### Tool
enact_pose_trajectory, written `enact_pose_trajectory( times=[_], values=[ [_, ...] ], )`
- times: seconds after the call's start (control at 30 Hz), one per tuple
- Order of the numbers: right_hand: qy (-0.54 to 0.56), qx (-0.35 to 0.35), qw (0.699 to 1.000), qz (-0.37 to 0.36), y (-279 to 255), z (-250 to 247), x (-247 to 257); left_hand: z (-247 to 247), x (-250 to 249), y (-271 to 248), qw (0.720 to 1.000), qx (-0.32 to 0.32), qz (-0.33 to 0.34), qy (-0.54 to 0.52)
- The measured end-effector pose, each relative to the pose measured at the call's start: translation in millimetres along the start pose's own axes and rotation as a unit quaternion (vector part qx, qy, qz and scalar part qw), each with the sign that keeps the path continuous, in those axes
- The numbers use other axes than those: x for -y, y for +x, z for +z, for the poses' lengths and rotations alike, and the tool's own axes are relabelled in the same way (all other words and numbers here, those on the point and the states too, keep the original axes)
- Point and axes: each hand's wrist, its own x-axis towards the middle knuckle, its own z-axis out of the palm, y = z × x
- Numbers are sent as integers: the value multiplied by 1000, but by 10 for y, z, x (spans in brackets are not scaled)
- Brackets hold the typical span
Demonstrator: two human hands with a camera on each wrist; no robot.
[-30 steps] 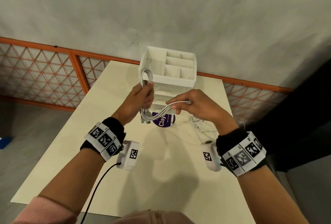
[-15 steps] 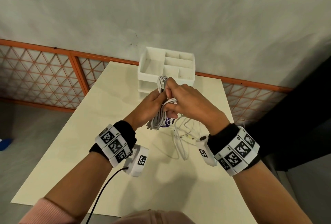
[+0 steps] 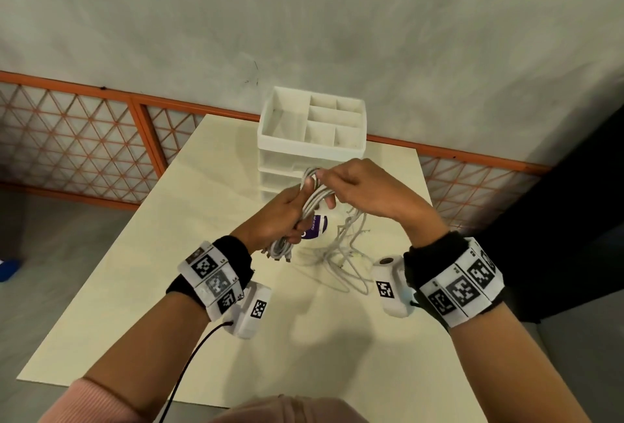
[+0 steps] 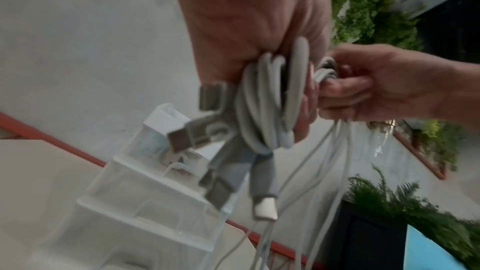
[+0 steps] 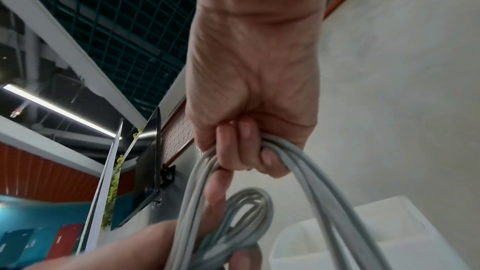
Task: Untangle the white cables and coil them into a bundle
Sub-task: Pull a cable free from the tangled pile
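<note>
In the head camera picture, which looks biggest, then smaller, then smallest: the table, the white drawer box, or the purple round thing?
1. Table, by far the biggest.
2. White drawer box, though it stands farther away.
3. Purple round thing, smallest; the left hand and cables hide part of it.

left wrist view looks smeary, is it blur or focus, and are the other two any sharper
Left wrist view: motion blur smears the cable plugs and drawer unit. Right wrist view: cables streaked, fingers sharper. Head view: sharpest, with wide-angle bending at the edges.

Purple-and-white round label [image 3: 315,227] lying on the bench [image 3: 189,253], white lettering too small and blurred to read; wristbands [image 3: 216,279] bear black-and-white square code markers, no legible text.
</note>
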Motion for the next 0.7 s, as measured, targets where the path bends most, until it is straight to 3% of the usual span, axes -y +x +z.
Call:
enact_pose_trajectory(
  times=[0.13, 0.2, 0.43, 0.57, 0.63, 0.7],
  values=[
    [86, -53, 995, 14, 104, -20, -43, 148, -51, -18, 996, 46, -62, -40],
    [103, -60, 992, 34, 139, -22, -78, 209, -66, -45, 996, 64, -55, -35],
    [-42, -90, 995, 8, 151, -80, -222, 205, -40, -127, 997, 63, -42, -4],
    [147, -76, 986, 14, 89, -124, -455, 63, -100, -168, 999, 36, 1, -18],
    [179, -73, 981, 12, 25, -33, -546, -9, -102, -166, 999, 12, 31, -19],
    [191, -116, 975, 10, -20, 177, -569, -37, -88, -153, 998, -3, 58, -25]
  ],
)
